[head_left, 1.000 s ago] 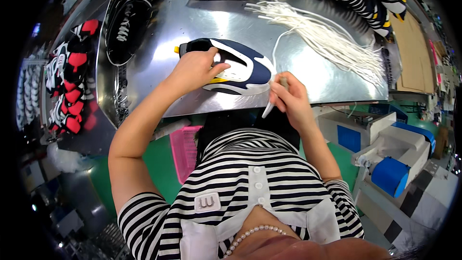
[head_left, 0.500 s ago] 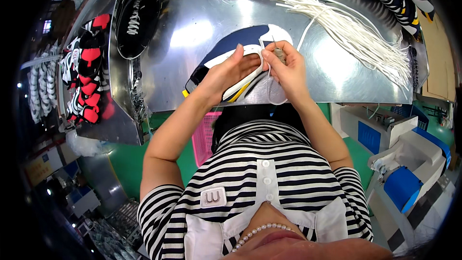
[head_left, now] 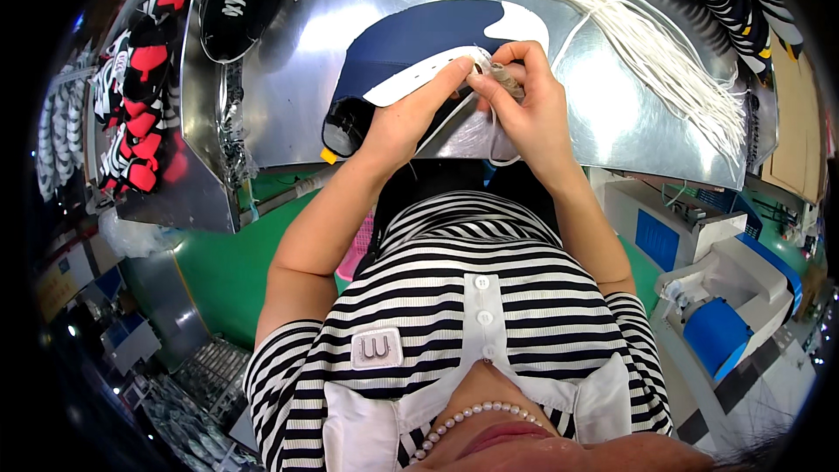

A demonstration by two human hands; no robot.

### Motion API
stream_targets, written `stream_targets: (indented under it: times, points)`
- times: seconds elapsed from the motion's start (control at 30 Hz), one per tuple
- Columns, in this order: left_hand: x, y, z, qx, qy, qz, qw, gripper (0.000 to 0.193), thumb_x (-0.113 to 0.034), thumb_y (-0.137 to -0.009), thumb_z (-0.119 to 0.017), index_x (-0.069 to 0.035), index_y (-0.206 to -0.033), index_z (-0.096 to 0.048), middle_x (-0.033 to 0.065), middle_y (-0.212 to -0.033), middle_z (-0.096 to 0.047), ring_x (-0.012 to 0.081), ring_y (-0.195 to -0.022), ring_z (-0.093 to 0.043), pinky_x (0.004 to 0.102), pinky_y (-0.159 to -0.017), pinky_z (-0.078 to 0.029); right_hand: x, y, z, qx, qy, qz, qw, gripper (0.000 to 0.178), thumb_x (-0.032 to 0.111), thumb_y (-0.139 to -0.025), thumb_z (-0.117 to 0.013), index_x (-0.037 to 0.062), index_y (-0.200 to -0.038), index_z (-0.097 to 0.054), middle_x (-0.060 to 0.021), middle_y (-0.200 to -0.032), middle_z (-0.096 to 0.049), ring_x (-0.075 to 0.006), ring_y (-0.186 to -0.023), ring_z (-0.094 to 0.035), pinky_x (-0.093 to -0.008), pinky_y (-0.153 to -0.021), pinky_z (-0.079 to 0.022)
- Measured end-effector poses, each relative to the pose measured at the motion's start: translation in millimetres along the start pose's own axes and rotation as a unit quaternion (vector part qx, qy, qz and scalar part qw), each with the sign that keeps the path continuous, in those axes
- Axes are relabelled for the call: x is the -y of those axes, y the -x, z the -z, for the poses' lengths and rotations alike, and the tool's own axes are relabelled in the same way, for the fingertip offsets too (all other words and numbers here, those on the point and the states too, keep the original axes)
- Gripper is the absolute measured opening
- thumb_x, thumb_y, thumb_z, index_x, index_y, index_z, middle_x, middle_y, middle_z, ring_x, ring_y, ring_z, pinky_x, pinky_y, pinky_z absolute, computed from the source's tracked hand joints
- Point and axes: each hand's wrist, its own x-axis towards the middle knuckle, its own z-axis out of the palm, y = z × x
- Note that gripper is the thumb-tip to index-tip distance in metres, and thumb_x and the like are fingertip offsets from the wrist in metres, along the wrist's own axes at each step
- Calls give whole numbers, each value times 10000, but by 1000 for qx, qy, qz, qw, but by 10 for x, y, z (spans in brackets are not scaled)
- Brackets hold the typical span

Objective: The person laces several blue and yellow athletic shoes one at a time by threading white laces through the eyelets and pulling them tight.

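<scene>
A navy-blue shoe upper [head_left: 398,39] with a white toe piece, a white eyelet strip [head_left: 415,77] and a yellow heel tab lies tilted on the metal table. My left hand [head_left: 411,122] grips it, thumb on the eyelet strip and the other fingers hidden beneath. Close against that thumb, my right hand [head_left: 535,118] is closed around a small tan-handled tool [head_left: 506,80] at the strip's toe end. Its tip is too small to make out there. A white shoelace [head_left: 447,119] hangs below both hands, and its end near the fingertips is hidden.
A bundle of white laces [head_left: 638,44] lies on the metal table [head_left: 323,127] at the right. Striped uppers [head_left: 721,0] are stacked at the far right, a black laced shoe [head_left: 245,4] at the far left. Red, black and white pieces [head_left: 144,96] sit beyond the left edge.
The upper has turned so that more of its blue side shows. My left thumb has come down on the eyelet strip, and both hands' fingertips have drawn together there.
</scene>
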Motion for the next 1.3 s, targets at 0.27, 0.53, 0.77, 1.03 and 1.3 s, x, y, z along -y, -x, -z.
stream_targets:
  times: [0.27,0.53,0.77,1.03,1.3]
  points:
    - [65,56,39,-23,-76,-10,997,145,-156,-907,-698,-33,-981,-712,-1,-873,-696,69,-702,-600,212,-618,-472,67,157,129,8,36,30,999,130,87,-948,-600,2,-989,-511,-113,-768,-677,-215,-669,-669,-302,-644,-511]
    - [-20,109,-13,-7,-167,-29,986,184,-124,-911,-682,17,-1029,-700,42,-893,-719,111,-771,-663,234,-696,-517,42,130,174,5,106,47,993,92,70,-932,-599,4,-920,-537,-125,-743,-673,-250,-668,-682,-312,-611,-514]
    - [14,97,-103,20,-513,-351,783,136,-71,-916,-592,-1,-1021,-641,136,-796,-646,286,-677,-637,354,-593,-486,58,45,-115,-30,392,124,911,122,131,-922,-593,25,-933,-533,-139,-778,-682,-292,-660,-679,-375,-564,-512]
    - [196,63,307,10,-43,-20,999,205,-141,-949,-619,44,-1017,-672,58,-903,-712,141,-796,-662,263,-748,-526,345,128,487,-61,331,54,940,350,159,-856,-692,14,-1151,-569,-103,-915,-702,-233,-614,-644,-322,-591,-523]
    - [56,-35,361,35,-233,27,971,318,-260,-974,-584,44,-1025,-660,103,-929,-718,179,-852,-678,321,-788,-518,-129,-331,343,-78,-63,-67,993,429,150,-753,-840,11,-1104,-637,-48,-896,-663,-108,-785,-621,-238,-696,-503]
